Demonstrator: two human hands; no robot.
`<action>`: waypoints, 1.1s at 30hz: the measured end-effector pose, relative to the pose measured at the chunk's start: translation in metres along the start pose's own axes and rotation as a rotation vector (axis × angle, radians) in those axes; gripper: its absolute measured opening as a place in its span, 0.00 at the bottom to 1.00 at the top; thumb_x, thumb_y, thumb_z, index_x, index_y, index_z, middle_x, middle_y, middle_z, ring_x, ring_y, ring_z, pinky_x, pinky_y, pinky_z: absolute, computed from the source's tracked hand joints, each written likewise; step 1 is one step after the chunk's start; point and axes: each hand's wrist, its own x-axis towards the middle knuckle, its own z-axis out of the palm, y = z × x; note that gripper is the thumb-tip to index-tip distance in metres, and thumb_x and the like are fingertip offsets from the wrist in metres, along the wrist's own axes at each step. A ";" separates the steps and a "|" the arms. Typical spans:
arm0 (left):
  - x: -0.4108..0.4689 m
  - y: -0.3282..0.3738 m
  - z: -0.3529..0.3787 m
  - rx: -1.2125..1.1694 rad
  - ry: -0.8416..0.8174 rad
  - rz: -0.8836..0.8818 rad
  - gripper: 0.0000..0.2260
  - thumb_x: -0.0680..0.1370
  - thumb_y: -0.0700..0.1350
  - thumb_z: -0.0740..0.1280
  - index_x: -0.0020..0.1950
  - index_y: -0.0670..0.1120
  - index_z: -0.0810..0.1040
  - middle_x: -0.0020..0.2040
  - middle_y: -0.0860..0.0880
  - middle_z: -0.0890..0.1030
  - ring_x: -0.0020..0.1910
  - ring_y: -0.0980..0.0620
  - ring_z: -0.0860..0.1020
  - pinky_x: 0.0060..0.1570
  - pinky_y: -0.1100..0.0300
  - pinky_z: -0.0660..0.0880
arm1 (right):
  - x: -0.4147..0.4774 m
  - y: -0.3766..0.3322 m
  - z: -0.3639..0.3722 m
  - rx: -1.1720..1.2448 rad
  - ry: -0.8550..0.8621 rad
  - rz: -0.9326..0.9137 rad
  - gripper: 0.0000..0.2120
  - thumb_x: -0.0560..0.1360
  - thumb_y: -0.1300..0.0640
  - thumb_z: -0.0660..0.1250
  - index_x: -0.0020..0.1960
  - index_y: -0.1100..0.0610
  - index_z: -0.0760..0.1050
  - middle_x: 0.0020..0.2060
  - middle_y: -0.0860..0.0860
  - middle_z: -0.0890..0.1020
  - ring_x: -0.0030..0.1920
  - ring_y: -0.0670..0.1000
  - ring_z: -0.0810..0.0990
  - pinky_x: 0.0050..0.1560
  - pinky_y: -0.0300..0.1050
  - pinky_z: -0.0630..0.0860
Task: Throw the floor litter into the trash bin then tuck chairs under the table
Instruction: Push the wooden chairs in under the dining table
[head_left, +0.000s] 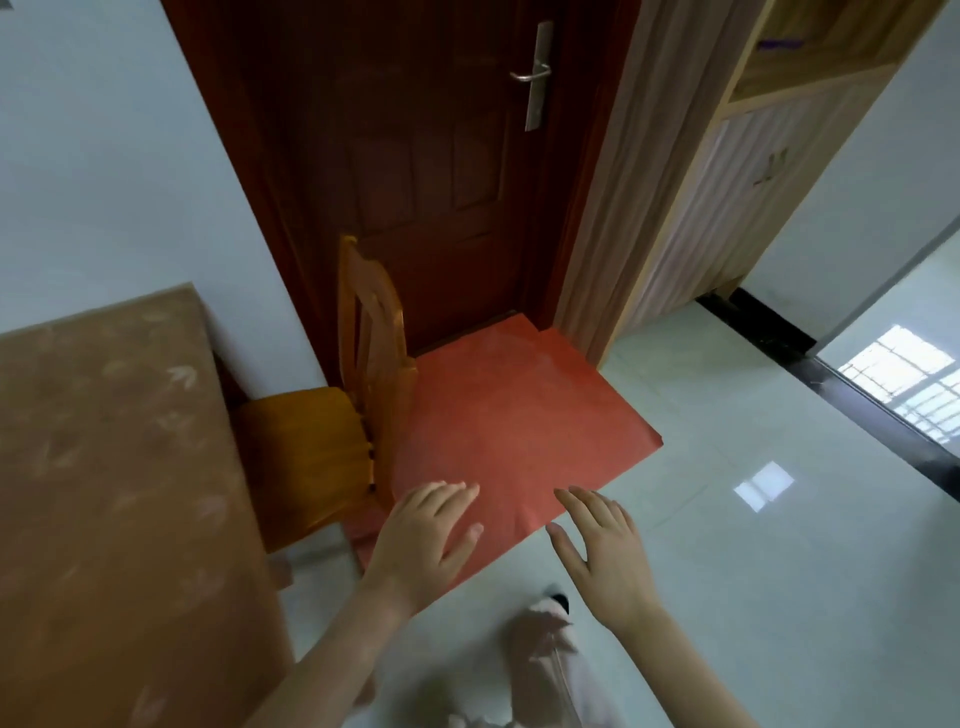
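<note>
We at chair step. Both hands wide, holding nothing: left hand (423, 540), right hand (605, 553), low in frame. Chair (332, 415) left of middle, seat partly under counter (104, 467). Next: grab chair back, push in.

No readable text, label, brand, number or sign appears anywhere in the view; the brown patterned tablecloth (104, 467) bears only pale leaf-like motifs, and nothing else carries any lettering.
</note>
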 end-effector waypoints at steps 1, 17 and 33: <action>0.012 -0.005 0.006 0.009 0.001 -0.026 0.22 0.80 0.56 0.55 0.69 0.48 0.74 0.64 0.51 0.78 0.64 0.51 0.73 0.66 0.55 0.67 | 0.020 0.007 0.001 -0.001 -0.021 -0.012 0.21 0.81 0.47 0.62 0.72 0.52 0.71 0.68 0.50 0.75 0.70 0.54 0.70 0.73 0.51 0.61; 0.264 -0.046 -0.021 0.082 0.300 -0.513 0.22 0.80 0.57 0.53 0.70 0.49 0.72 0.65 0.51 0.76 0.65 0.53 0.72 0.64 0.55 0.69 | 0.396 0.049 -0.054 -0.026 -0.180 -0.465 0.23 0.79 0.47 0.64 0.71 0.55 0.72 0.66 0.52 0.76 0.69 0.54 0.71 0.73 0.55 0.62; 0.333 -0.194 -0.026 0.093 0.437 -0.948 0.25 0.80 0.59 0.51 0.72 0.48 0.68 0.63 0.51 0.76 0.63 0.53 0.71 0.62 0.62 0.62 | 0.609 -0.062 0.039 -0.050 -0.397 -0.880 0.25 0.81 0.43 0.57 0.75 0.50 0.66 0.72 0.49 0.70 0.74 0.49 0.64 0.76 0.48 0.54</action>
